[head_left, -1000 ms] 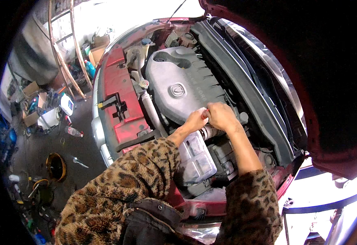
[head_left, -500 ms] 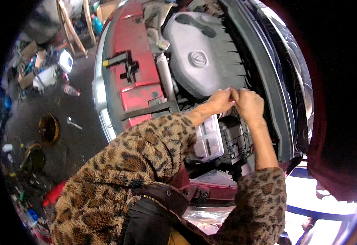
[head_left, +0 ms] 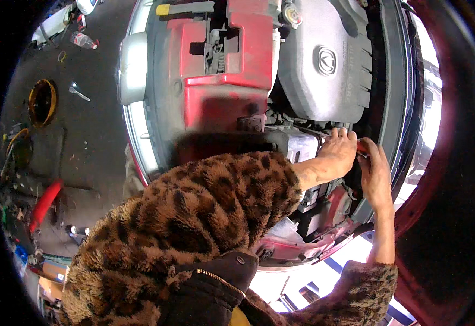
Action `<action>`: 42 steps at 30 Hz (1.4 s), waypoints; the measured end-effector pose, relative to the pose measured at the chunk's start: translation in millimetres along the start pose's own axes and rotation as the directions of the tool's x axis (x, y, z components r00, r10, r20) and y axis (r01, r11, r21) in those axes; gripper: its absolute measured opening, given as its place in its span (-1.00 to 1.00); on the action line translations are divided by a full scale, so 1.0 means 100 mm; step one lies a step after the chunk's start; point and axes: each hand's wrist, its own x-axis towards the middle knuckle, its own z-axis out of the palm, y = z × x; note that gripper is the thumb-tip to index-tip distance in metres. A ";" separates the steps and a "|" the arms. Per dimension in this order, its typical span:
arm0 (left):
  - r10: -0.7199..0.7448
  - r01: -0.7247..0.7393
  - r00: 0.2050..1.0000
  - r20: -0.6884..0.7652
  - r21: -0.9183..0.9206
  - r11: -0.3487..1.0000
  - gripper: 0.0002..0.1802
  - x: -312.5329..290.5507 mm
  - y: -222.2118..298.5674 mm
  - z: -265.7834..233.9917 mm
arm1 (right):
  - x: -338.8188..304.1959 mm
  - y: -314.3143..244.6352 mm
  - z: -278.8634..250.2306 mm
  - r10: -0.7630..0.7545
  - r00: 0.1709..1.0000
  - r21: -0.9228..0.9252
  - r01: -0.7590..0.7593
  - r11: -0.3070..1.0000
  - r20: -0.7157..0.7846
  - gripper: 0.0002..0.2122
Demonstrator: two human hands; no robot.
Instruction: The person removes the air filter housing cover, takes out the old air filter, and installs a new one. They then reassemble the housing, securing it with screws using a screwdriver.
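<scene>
In the open engine bay of a red car, my left hand (head_left: 337, 153) reaches in at the near end of the grey plastic engine cover (head_left: 324, 70). Its fingers are curled down, and whatever they grip is hidden under them. Close on its right is my right hand (head_left: 376, 173), thumb and fingers bent together around a small spot of orange-red that I cannot make out. A whitish plastic reservoir (head_left: 298, 145) sits just left of my left hand, partly covered by my forearm.
The red front panel (head_left: 226, 103) and headlight strip (head_left: 134, 70) lie to the left. A black seal strip (head_left: 395, 98) runs along the right. On the dark floor are a yellow-rimmed round pan (head_left: 42, 103), a metal tool (head_left: 79, 91), a plastic bottle (head_left: 84, 40) and a red object (head_left: 46, 205).
The view has shifted, bringing the engine cover higher and further right. My hands, which met at the fingertips, are now slightly apart, lower beside the cover's near end.
</scene>
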 end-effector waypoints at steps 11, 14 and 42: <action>0.027 -0.021 0.995 0.096 -0.068 0.997 -0.50 0.03 0.02 -0.04 | -0.05 -0.03 -0.06 0.082 0.996 0.175 -0.084 0.981 0.017 -0.71; 0.047 -0.041 0.996 0.077 -0.077 0.996 -0.52 0.03 0.02 0.06 | -0.10 0.10 0.04 0.379 0.925 0.117 -0.378 0.919 0.010 -0.68; -0.009 0.010 0.999 0.039 -0.030 0.999 -0.57 0.14 -0.04 -0.02 | 0.12 0.07 0.01 -0.008 0.987 0.056 0.017 0.998 -0.163 -0.69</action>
